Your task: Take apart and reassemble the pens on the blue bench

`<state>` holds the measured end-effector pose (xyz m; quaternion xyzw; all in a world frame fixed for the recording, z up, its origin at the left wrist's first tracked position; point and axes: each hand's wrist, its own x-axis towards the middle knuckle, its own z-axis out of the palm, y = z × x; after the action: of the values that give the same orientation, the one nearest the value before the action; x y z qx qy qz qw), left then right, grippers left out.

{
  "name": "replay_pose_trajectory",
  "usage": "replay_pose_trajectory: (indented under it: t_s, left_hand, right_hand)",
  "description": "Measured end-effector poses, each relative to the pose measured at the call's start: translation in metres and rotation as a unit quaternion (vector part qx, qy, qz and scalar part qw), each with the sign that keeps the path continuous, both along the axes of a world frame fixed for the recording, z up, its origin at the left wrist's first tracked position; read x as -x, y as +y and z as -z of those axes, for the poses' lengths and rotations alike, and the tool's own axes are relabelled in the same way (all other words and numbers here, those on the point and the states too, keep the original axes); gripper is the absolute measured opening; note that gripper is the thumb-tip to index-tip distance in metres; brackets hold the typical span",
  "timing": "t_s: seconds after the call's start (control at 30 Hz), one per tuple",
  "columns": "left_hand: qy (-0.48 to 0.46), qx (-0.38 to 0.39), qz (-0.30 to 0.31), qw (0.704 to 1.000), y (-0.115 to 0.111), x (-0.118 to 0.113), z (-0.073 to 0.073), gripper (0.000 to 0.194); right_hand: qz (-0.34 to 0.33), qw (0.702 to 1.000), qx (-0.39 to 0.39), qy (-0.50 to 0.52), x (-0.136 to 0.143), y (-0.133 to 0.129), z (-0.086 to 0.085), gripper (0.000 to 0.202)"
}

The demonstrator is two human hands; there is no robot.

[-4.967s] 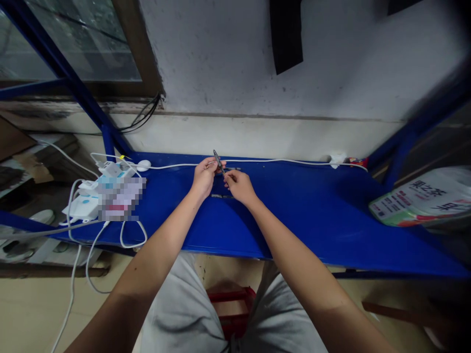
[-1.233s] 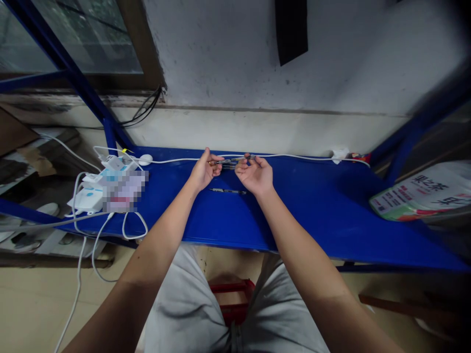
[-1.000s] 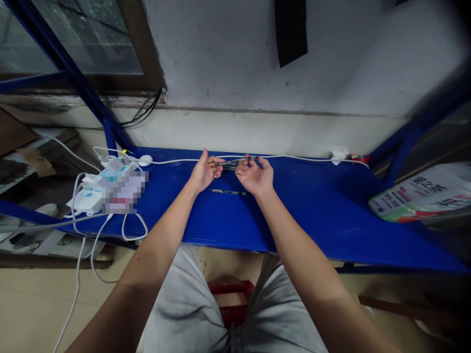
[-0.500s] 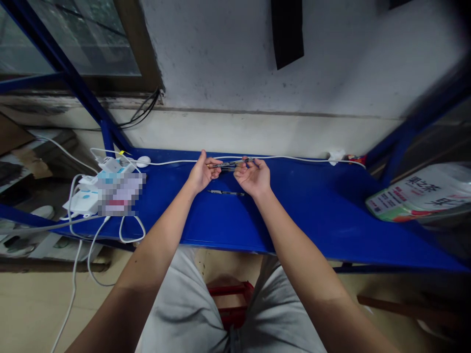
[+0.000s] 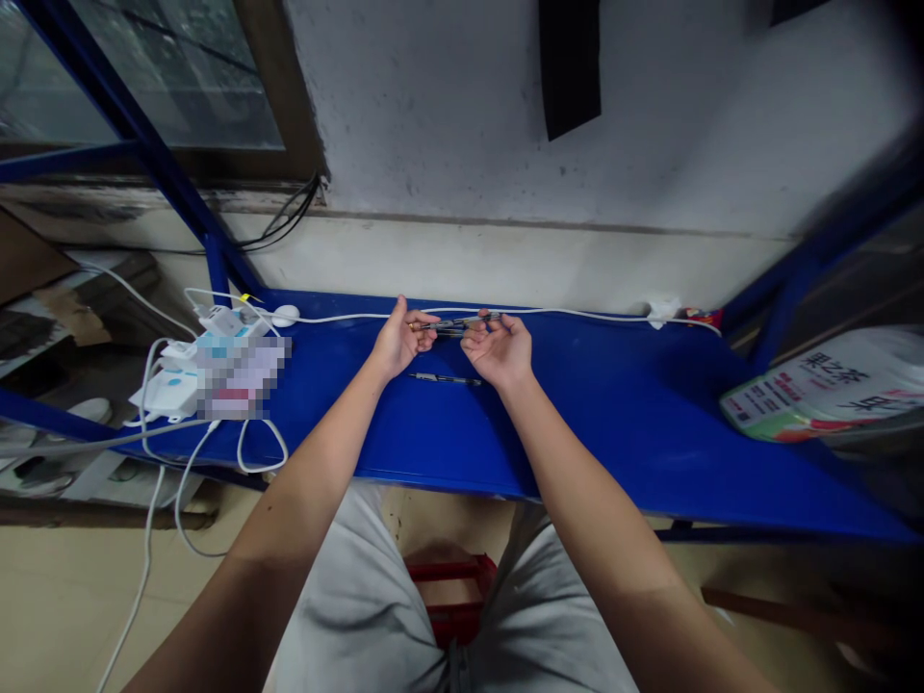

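Observation:
Several slim pens (image 5: 450,326) with clear and dark parts stretch level between my two hands, above the blue table (image 5: 448,443). My left hand (image 5: 401,339) has its fingers closed on their left ends, the thumb pointing up. At the other end, my right hand (image 5: 500,348) grips the pens with its palm turned up and fingers curled. How many each hand holds is too small to tell. Another pen (image 5: 446,379) lies flat on the table just below the hands, touched by neither.
White power strips with plugs (image 5: 173,385) and a blurred packet (image 5: 249,375) crowd the table's left end. A white cable (image 5: 563,311) runs along the back edge. A large labelled bottle (image 5: 823,385) lies at the right. Blue frame posts (image 5: 217,265) rise at both ends.
The view has shifted very slightly. Both hands keep their hold on the pens, and the loose pen lies in the same place.

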<state>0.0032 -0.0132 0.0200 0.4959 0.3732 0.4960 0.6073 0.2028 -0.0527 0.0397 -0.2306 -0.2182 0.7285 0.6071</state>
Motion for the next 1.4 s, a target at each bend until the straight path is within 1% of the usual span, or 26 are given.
replay_pose_trajectory:
  t_s: [0.27,0.4,0.43,0.5,0.57,0.6,0.67,0.73,0.83,0.93,1.03,1.13,1.2,1.4]
  left_hand:
    - [-0.051,0.026,0.005,0.998,-0.002,0.000,-0.003,0.076]
    - [-0.055,0.027,0.006,0.998,-0.002,0.000,-0.003,0.072]
    - [-0.052,0.021,0.002,0.998,-0.002,0.000,-0.003,0.068]
    - [-0.033,-0.001,-0.017,0.999,0.000,0.000,0.000,0.051]
    - [0.009,-0.037,-0.048,0.998,0.002,0.000,0.003,0.035]
    - [0.036,-0.056,-0.065,0.996,0.004,0.000,0.005,0.030]
    - [0.088,-0.082,-0.096,0.988,0.008,0.001,0.010,0.022]
    - [0.126,-0.099,-0.120,0.980,0.012,0.003,0.014,0.017]
    - [0.189,-0.151,-0.147,0.959,0.017,0.008,0.019,0.011]
    - [0.274,-0.226,-0.176,0.918,0.021,0.013,0.021,0.009]
    - [0.338,-0.258,-0.200,0.882,0.024,0.014,0.021,0.009]
    - [0.371,-0.258,-0.207,0.868,0.029,0.013,0.020,0.010]
    - [0.378,-0.257,-0.212,0.864,0.032,0.013,0.022,0.012]
    - [0.381,-0.239,-0.223,0.865,0.038,0.012,0.028,0.010]
  right_hand:
    - [-0.014,0.999,0.042,0.025,0.000,0.001,0.000,0.017]
    - [-0.009,0.999,0.049,0.002,0.000,0.003,0.001,0.017]
    - [-0.004,0.999,0.045,-0.013,0.000,0.004,0.001,0.019]
    - [0.016,0.998,0.027,-0.058,-0.001,0.007,0.003,0.023]
    - [0.061,0.989,-0.004,-0.136,-0.002,0.012,0.007,0.022]
    - [0.090,0.978,-0.023,-0.187,-0.002,0.015,0.010,0.020]
    - [0.148,0.937,-0.063,-0.309,-0.004,0.023,0.017,0.012]
    - [0.172,0.896,-0.089,-0.400,-0.006,0.032,0.025,0.010]
    - [0.196,0.847,-0.136,-0.476,-0.010,0.045,0.038,0.014]
    - [0.219,0.788,-0.172,-0.548,-0.015,0.053,0.046,0.010]
    - [0.228,0.745,-0.185,-0.599,-0.019,0.058,0.051,0.008]
    - [0.224,0.723,-0.180,-0.628,-0.020,0.061,0.056,0.010]
    - [0.221,0.716,-0.175,-0.638,-0.020,0.064,0.059,0.012]
    - [0.216,0.720,-0.158,-0.641,-0.020,0.066,0.061,0.018]
